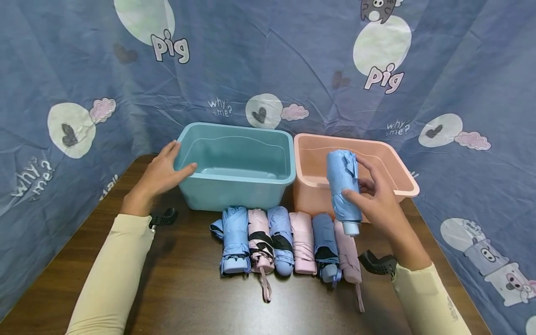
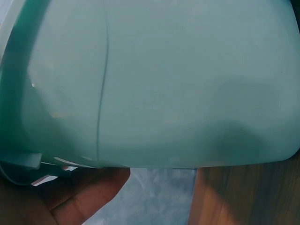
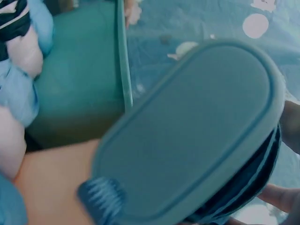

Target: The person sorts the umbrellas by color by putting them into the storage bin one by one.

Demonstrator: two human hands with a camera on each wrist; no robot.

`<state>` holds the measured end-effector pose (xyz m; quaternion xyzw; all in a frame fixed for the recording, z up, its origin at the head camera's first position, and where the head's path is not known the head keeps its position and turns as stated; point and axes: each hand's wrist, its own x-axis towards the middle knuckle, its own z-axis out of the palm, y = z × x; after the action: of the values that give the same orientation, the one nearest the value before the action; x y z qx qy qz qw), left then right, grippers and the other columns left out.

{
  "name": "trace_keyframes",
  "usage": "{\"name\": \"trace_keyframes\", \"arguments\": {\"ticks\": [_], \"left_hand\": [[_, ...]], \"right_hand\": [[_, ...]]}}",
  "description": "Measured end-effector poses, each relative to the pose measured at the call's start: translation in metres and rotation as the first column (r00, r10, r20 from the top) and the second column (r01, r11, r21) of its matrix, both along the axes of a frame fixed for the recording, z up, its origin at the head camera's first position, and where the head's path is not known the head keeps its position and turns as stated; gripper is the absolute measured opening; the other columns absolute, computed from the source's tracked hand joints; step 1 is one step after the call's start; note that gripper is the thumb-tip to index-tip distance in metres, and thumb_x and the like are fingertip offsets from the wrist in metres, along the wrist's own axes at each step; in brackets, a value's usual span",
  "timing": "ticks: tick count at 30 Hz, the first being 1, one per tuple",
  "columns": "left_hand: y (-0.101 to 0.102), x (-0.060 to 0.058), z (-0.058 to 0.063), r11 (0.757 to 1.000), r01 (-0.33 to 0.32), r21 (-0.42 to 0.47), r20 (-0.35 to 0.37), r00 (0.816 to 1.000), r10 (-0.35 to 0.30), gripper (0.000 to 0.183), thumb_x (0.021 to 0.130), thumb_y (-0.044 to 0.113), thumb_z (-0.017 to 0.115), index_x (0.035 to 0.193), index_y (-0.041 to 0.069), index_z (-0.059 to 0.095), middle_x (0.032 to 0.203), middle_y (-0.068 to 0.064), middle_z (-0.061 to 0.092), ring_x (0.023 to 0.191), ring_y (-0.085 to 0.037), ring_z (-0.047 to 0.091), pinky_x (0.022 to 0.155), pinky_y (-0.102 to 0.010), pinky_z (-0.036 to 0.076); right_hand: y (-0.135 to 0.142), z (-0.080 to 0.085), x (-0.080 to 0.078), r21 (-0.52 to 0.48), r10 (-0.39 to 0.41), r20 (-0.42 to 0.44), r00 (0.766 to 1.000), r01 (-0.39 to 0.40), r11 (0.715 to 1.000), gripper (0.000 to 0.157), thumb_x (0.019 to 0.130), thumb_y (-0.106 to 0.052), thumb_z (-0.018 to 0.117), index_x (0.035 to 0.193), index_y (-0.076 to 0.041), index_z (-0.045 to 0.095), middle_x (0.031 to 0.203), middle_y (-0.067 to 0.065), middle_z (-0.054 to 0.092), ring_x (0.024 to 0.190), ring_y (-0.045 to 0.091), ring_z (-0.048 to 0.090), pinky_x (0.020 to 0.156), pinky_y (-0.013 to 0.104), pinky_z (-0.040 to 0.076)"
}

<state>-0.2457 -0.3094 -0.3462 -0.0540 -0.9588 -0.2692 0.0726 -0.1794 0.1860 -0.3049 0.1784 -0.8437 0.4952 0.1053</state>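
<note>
My right hand [image 1: 378,200] grips a folded light-blue umbrella [image 1: 342,186], held tilted above the front of the pink bin [image 1: 356,142]. In the right wrist view, the flat end of that umbrella's handle [image 3: 187,136] fills the middle, with a short strap at its lower corner. My left hand [image 1: 161,172] is at the left side of the teal bin [image 1: 238,179], fingers stretched out along its rim and thumb over the front corner. The left wrist view shows its fingers [image 2: 89,197] against the bin's edge; nothing else is in that hand.
Before the bins lies a row of folded umbrellas on the brown table [image 1: 188,298]: blue [image 1: 235,237], pink-and-black [image 1: 260,239], periwinkle [image 1: 281,237], pale pink [image 1: 303,242], dark blue [image 1: 325,244] and mauve [image 1: 348,256]. A blue printed cloth [image 1: 259,56] hangs behind.
</note>
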Motion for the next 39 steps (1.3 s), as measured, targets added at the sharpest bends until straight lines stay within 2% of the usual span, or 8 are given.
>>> {"name": "trace_keyframes", "arguments": {"ticks": [6, 13, 16, 21, 26, 28, 31, 39], "left_hand": [[-0.002, 0.0, -0.001, 1.0, -0.002, 0.001, -0.008, 1.0, 0.002, 0.096, 0.091, 0.061, 0.047, 0.155, 0.003, 0.005, 0.161, -0.018, 0.001, 0.141, -0.051, 0.011, 0.106, -0.068, 0.018], [-0.004, 0.001, -0.001, 1.0, -0.009, 0.002, -0.021, 1.0, 0.009, 0.095, 0.092, 0.06, 0.048, 0.155, 0.002, 0.007, 0.161, -0.018, 0.002, 0.14, -0.051, 0.012, 0.106, -0.068, 0.019], [-0.004, 0.002, -0.002, 1.0, -0.007, 0.007, -0.022, 1.0, 0.007, 0.094, 0.092, 0.059, 0.048, 0.155, 0.002, 0.007, 0.16, -0.018, 0.003, 0.14, -0.052, 0.013, 0.105, -0.068, 0.019], [-0.003, 0.002, -0.003, 1.0, -0.007, 0.011, -0.025, 1.0, 0.007, 0.093, 0.092, 0.06, 0.047, 0.155, 0.003, 0.008, 0.16, -0.018, 0.003, 0.138, -0.054, 0.014, 0.104, -0.069, 0.02], [-0.003, 0.002, -0.004, 1.0, -0.011, 0.008, -0.029, 1.0, 0.012, 0.093, 0.092, 0.06, 0.047, 0.155, 0.003, 0.009, 0.16, -0.018, 0.004, 0.139, -0.053, 0.015, 0.104, -0.069, 0.02], [-0.002, 0.001, -0.004, 1.0, -0.01, 0.007, -0.032, 0.999, 0.01, 0.093, 0.092, 0.06, 0.048, 0.155, 0.003, 0.009, 0.16, -0.018, 0.004, 0.139, -0.052, 0.015, 0.104, -0.068, 0.021], [-0.001, 0.0, -0.003, 1.0, -0.007, 0.008, -0.031, 0.999, 0.007, 0.093, 0.091, 0.06, 0.047, 0.155, 0.004, 0.009, 0.161, -0.017, 0.004, 0.139, -0.051, 0.016, 0.104, -0.068, 0.021], [-0.003, -0.001, -0.006, 1.0, -0.012, 0.004, -0.051, 0.999, 0.012, 0.092, 0.092, 0.059, 0.047, 0.154, 0.002, 0.01, 0.16, -0.019, 0.006, 0.139, -0.052, 0.017, 0.104, -0.068, 0.021]], "right_hand": [[-0.026, 0.014, -0.027, -0.066, -0.019, 0.066, 0.998, 0.024, 0.998, 0.072, 0.092, -0.024, 0.065, 0.152, -0.032, 0.027, 0.121, 0.022, 0.061, 0.104, 0.03, 0.063, 0.075, 0.029, 0.053], [-0.056, 0.03, -0.059, -0.086, -0.023, 0.131, 0.991, 0.034, 0.996, 0.075, 0.09, -0.028, 0.066, 0.152, -0.033, 0.025, 0.119, 0.02, 0.06, 0.103, 0.027, 0.061, 0.082, 0.04, 0.052], [-0.069, 0.035, -0.069, -0.081, -0.022, 0.154, 0.988, 0.035, 0.996, 0.077, 0.089, -0.027, 0.066, 0.152, -0.035, 0.023, 0.117, 0.02, 0.06, 0.103, 0.027, 0.06, 0.08, 0.042, 0.054], [-0.088, 0.041, -0.083, -0.111, 0.029, 0.191, 0.981, -0.008, 0.994, 0.082, 0.086, -0.019, 0.066, 0.153, -0.037, 0.02, 0.113, 0.023, 0.059, 0.099, 0.027, 0.059, 0.071, 0.04, 0.056], [-0.108, 0.043, -0.098, -0.147, 0.046, 0.216, 0.975, -0.014, 0.989, 0.083, 0.085, -0.017, 0.067, 0.152, -0.036, 0.022, 0.129, 0.019, 0.05, 0.109, 0.027, 0.057, 0.07, 0.044, 0.057], [-0.114, 0.044, -0.105, -0.138, 0.021, 0.221, 0.975, 0.01, 0.99, 0.083, 0.084, -0.019, 0.068, 0.152, -0.035, 0.023, 0.139, 0.016, 0.043, 0.114, 0.026, 0.054, 0.07, 0.045, 0.057], [-0.123, 0.043, -0.115, -0.111, -0.028, 0.225, 0.974, 0.054, 0.992, 0.082, 0.083, -0.023, 0.068, 0.152, -0.034, 0.025, 0.143, 0.013, 0.039, 0.114, 0.026, 0.053, 0.067, 0.041, 0.057], [-0.144, 0.035, -0.135, 0.06, -0.11, 0.169, 0.98, 0.101, 0.993, 0.076, 0.08, -0.028, 0.068, 0.148, -0.029, 0.034, 0.139, 0.011, 0.045, 0.108, 0.027, 0.051, 0.065, 0.038, 0.056]]}}
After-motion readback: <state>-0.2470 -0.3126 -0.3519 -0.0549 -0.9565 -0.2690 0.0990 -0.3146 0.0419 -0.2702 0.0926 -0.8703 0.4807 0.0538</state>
